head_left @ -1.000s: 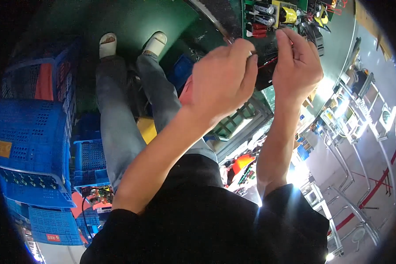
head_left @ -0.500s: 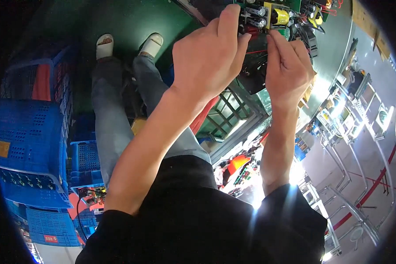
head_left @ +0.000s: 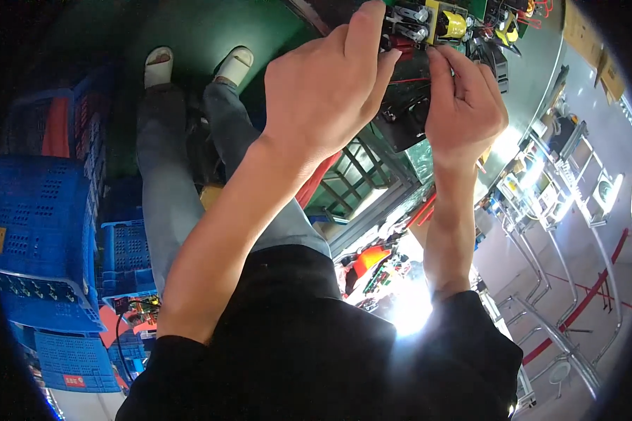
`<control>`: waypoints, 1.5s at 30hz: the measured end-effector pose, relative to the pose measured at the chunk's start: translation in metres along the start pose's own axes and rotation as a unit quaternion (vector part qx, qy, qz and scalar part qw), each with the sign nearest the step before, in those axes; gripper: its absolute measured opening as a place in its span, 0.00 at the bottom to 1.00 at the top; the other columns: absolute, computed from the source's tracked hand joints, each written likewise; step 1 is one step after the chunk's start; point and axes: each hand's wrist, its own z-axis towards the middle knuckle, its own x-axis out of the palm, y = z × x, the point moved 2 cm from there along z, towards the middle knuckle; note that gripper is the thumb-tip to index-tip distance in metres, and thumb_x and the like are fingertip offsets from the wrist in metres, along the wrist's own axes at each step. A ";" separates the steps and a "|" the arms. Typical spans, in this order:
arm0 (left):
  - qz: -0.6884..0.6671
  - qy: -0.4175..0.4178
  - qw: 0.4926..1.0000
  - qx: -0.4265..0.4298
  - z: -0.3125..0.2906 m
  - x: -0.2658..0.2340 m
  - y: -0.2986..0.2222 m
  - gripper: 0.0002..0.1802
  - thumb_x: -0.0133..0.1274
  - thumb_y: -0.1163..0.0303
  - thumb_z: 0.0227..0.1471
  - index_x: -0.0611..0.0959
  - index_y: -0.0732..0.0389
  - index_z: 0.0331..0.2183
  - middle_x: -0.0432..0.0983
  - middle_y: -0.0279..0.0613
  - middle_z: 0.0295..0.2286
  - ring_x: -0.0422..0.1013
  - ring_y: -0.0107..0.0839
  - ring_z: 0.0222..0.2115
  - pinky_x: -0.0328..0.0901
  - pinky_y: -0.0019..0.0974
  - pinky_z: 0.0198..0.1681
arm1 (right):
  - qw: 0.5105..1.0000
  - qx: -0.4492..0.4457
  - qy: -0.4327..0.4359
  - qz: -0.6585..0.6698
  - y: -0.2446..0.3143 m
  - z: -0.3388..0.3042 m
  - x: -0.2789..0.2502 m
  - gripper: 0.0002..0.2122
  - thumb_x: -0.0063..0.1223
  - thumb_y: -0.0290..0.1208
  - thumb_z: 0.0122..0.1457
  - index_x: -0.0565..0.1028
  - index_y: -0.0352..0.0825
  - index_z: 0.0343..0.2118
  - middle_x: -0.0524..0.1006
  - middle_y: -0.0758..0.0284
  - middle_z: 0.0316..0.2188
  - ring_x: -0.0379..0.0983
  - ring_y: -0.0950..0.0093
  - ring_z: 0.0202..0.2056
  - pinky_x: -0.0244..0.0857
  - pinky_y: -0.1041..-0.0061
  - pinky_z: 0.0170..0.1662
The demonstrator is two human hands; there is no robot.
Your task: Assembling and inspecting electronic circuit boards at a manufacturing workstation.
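At the top edge, a circuit board carries silver cylindrical capacitors and a yellow-wrapped transformer. My left hand closes on the board's left side, index finger stretched along it and thumb at the near edge; part of the grip is hidden. My right hand is closed in a pinch, fingertips at the board's near edge below the transformer; what sits in the pinch is too small to make out. Below the board, between my hands, lies a black plastic part with a thin red wire across it.
More boards and yellow coils with red wires lie on the green bench at upper right. Blue plastic crates stand stacked at the left. Behind my right arm are metal frames. A bright light glares near the right elbow.
The whole view has shifted slightly, with feet and crates a little further left. Both hands stay at the board in nearly the same grip.
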 end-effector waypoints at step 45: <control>-0.412 0.176 0.847 -0.285 -0.029 -0.027 -0.099 0.14 0.52 0.72 0.59 0.79 0.66 0.46 0.78 0.38 0.37 0.74 0.20 0.36 0.70 0.26 0.38 | 0.898 0.233 -0.066 0.368 0.038 -0.065 -0.073 0.12 0.61 0.17 0.49 0.80 0.29 0.39 0.80 0.61 0.34 0.77 0.74 0.34 0.69 0.80 0.39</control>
